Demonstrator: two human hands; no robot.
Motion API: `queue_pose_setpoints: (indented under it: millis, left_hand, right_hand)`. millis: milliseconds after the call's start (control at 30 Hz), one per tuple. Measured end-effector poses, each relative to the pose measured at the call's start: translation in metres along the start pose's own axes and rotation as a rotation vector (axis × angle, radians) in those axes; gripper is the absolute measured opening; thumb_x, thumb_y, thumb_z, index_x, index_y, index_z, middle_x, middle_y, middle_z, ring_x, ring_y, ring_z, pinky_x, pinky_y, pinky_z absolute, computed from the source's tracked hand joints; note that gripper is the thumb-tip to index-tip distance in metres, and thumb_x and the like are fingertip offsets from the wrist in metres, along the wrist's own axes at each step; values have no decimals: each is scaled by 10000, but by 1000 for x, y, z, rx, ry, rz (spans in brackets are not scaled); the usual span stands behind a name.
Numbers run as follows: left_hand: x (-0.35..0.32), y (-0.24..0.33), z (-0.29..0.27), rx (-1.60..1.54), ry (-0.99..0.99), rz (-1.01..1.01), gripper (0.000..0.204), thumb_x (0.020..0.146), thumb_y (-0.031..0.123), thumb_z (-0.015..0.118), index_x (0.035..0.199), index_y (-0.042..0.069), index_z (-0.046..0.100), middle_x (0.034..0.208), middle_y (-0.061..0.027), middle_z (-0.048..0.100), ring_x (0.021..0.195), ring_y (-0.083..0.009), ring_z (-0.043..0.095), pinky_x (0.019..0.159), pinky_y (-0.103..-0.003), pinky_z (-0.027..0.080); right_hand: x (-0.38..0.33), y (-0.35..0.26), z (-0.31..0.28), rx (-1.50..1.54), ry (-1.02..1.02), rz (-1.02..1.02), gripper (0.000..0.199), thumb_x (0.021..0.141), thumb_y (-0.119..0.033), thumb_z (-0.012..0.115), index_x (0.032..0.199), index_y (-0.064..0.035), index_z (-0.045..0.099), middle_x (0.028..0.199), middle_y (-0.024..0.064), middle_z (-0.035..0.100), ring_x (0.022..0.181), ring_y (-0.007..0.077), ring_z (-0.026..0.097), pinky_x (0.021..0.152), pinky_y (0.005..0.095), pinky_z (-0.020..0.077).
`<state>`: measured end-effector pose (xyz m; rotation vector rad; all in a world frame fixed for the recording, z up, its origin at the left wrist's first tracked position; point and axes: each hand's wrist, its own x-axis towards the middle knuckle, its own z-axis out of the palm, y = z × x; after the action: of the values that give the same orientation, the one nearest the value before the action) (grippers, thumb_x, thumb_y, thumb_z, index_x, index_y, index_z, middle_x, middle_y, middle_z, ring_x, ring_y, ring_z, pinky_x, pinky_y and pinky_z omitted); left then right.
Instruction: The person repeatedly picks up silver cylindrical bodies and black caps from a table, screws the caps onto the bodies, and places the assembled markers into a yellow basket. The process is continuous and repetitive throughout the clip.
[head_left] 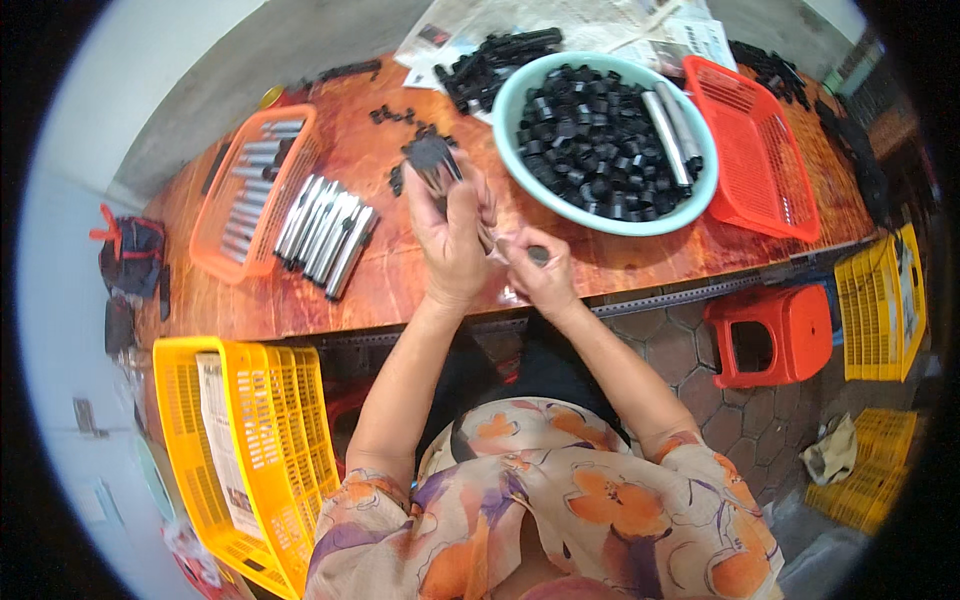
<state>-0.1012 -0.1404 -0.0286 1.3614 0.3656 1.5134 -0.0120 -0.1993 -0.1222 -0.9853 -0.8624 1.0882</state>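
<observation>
Floral sleeves fill the foreground, both forearms reaching up to the wooden table (640, 262). Left hand (452, 232) is curled, fingers closed around a bundle of metal tubes (433, 168) with black-capped ends, held upright above the tabletop. Right hand (540, 275) pinches a small black cap (539, 254) just beside it. Risk, by the look of it: the bundle is loosely fanned, so a tube could slip out, or the cap could drop toward the teal bowl (520, 85) of caps.
</observation>
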Motion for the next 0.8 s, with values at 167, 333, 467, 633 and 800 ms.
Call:
queue_pose_setpoints:
  millis: [167, 333, 467, 633, 800]
  left_hand:
    - [-56, -33, -55, 215, 128, -119, 429, 900, 487, 529, 856, 65, 466, 634, 5, 457, 531, -64, 418, 464, -213, 324]
    - [-71, -51, -69, 341, 127, -31, 399, 887, 408, 581, 784, 40, 467, 570, 0, 405, 533, -96, 357, 489, -267, 324]
    - [-72, -55, -73, 382, 102, -21, 415, 878, 431, 583, 795, 38, 480, 575, -13, 420, 539, -103, 383, 503, -270, 343]
    - [-70, -48, -67, 385, 136, 7, 433, 858, 450, 609, 832, 30, 507, 601, -30, 472, 543, -125, 422, 518, -277, 368]
    - [-72, -49, -65, 462, 136, 28, 410, 852, 438, 626, 861, 37, 544, 629, -44, 518, 549, -157, 472, 531, -289, 398]
  right_hand:
    - [4, -21, 16, 103, -39, 60, 276, 908, -132, 584, 673, -89, 446, 505, -52, 376, 399, 30, 297, 370, 205, 235]
    - [21, -75, 53, 267, 12, -27, 292, 900, -150, 600, 663, -94, 440, 519, -57, 353, 406, 26, 291, 374, 201, 223]
    - [48, -105, 73, 444, -4, 89, 266, 934, -255, 553, 723, -131, 447, 573, -40, 368, 485, 71, 349, 550, 258, 388]
    - [67, -98, 80, 671, 32, 375, 194, 919, -236, 580, 785, -125, 494, 615, -23, 414, 570, 108, 443, 651, 320, 458]
    - [68, -81, 74, 742, 54, 442, 170, 905, -223, 603, 805, -112, 523, 650, -8, 433, 609, 128, 463, 659, 337, 463]
